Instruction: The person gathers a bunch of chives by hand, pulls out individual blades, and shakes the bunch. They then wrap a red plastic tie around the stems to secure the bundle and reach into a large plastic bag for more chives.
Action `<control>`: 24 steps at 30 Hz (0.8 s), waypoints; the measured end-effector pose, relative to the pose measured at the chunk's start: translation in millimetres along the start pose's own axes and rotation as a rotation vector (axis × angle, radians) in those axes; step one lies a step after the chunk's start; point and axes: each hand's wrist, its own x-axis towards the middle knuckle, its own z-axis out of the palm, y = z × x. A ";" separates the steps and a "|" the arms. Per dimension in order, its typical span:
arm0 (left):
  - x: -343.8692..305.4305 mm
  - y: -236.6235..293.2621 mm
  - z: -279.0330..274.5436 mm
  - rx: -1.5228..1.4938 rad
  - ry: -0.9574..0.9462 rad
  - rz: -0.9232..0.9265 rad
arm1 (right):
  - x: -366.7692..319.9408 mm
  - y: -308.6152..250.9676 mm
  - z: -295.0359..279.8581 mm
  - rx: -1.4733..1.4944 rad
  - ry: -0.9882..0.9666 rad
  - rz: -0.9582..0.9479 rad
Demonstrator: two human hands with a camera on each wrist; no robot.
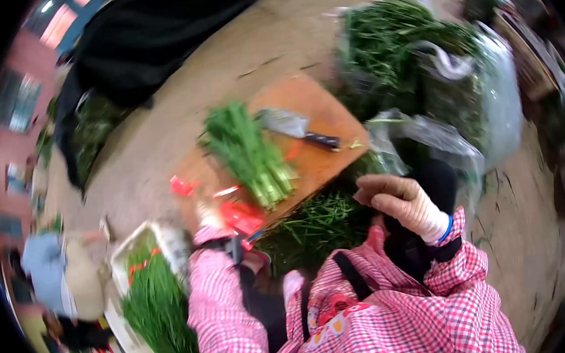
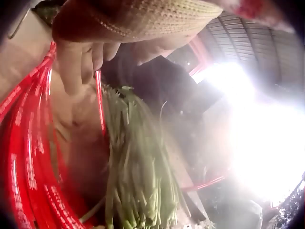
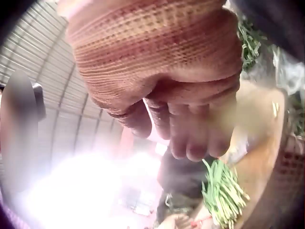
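A loose bunch of garlic chives [image 1: 251, 156] lies on a wooden board [image 1: 309, 98], its pale cut ends toward the person. Beside it rests a cleaver [image 1: 285, 121] with a dark handle. Left of the stalks, the gloved left hand [image 1: 208, 213] has its fingers bent at a red plastic strip [image 2: 100, 102], which runs down from the fingertips. More red strips [image 2: 31, 152] hang close by that hand in the left wrist view. The gloved right hand [image 1: 401, 203] is raised in the air right of the board, holding nothing, its fingers [image 3: 202, 133] loosely bent.
A white crate [image 1: 171, 241] with red-tied bundles of greens [image 1: 156, 306] stands at the left. Clear plastic bags [image 1: 498, 93] full of greens stand at the right. Loose greens [image 1: 323, 223] lie below the board. A black cloth [image 1: 159, 37] covers something behind; another person [image 1: 64, 273] is at far left.
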 end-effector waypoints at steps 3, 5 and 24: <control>-33.6 44.0 32.0 0.096 0.059 0.372 | -53.6 -44.8 -41.8 0.040 0.231 -0.096; -47.7 57.3 58.3 0.166 0.128 0.422 | -80.0 -46.0 -77.0 0.038 0.420 -0.156; -226.5 -131.6 375.8 0.947 -1.321 0.110 | -71.7 236.7 -136.5 -0.176 0.630 0.287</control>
